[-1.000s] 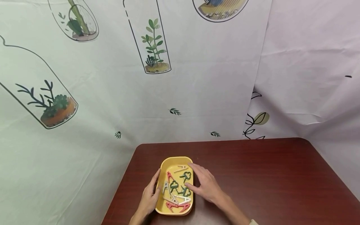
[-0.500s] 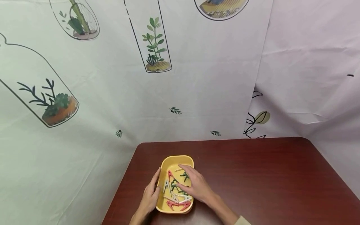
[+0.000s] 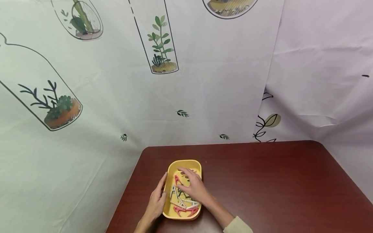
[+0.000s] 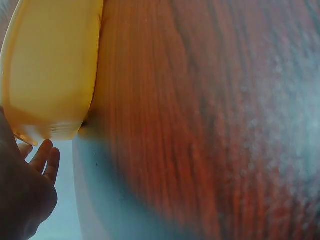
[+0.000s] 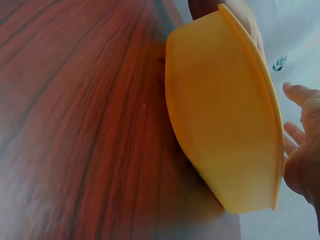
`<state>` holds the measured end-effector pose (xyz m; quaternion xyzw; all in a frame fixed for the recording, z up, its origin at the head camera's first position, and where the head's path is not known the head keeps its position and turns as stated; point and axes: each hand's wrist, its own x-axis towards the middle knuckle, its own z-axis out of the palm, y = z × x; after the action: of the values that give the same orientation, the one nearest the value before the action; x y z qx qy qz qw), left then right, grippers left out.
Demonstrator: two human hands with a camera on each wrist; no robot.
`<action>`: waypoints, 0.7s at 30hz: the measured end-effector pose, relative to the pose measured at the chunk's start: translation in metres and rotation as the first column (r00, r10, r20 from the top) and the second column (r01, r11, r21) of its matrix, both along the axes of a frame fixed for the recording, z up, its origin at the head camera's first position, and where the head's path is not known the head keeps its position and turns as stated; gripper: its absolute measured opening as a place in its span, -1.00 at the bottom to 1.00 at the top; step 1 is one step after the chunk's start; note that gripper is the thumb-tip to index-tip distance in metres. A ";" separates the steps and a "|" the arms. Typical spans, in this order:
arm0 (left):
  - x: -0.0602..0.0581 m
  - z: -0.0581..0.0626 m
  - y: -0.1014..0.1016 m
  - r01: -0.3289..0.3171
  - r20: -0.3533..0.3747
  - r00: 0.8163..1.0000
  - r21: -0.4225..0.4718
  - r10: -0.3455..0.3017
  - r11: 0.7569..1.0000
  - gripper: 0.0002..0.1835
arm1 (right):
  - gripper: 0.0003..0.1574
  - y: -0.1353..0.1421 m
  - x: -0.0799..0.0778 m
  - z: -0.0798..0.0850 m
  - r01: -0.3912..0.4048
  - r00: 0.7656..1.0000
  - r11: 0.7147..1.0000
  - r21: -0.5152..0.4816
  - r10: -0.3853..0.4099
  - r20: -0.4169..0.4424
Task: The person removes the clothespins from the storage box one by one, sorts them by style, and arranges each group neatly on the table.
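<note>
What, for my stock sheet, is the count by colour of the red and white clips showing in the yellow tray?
Red clips: 3
White clips: 3
Total: 6
Left out: the green clips and a pale piece at the far end, which the right hand partly hides.

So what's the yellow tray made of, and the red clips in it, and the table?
The yellow tray looks like smooth plastic with a soft sheen: one even color and a thin molded rim. The red clips are probably plastic, from their bright, even color, but too small to be sure. The table shows shiny red-brown wood grain: maybe wood, maybe a wood-look cover.
</note>
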<state>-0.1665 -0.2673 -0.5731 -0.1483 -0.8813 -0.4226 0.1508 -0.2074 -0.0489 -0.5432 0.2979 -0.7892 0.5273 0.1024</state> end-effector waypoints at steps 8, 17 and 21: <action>0.000 0.000 0.001 0.004 -0.017 1.000 0.036 -0.003 0.999 -0.14 | -0.33 -0.013 -0.015 -0.003 -0.014 0.992 0.991 -0.132 0.030 0.122; -0.001 -0.003 0.002 -0.002 0.011 1.000 0.045 0.001 0.999 -0.12 | -0.40 -0.022 -0.031 -0.007 0.031 0.957 0.974 -0.225 0.037 0.288; 0.000 -0.002 0.002 -0.005 0.006 1.000 0.060 0.004 0.998 -0.12 | -0.44 -0.027 -0.034 -0.007 0.074 0.934 0.969 -0.234 0.015 0.356</action>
<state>-0.1668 -0.2649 -0.5753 -0.1405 -0.8691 -0.4488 0.1534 -0.2412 -0.0754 -0.5506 0.1710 -0.7283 0.6636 0.0018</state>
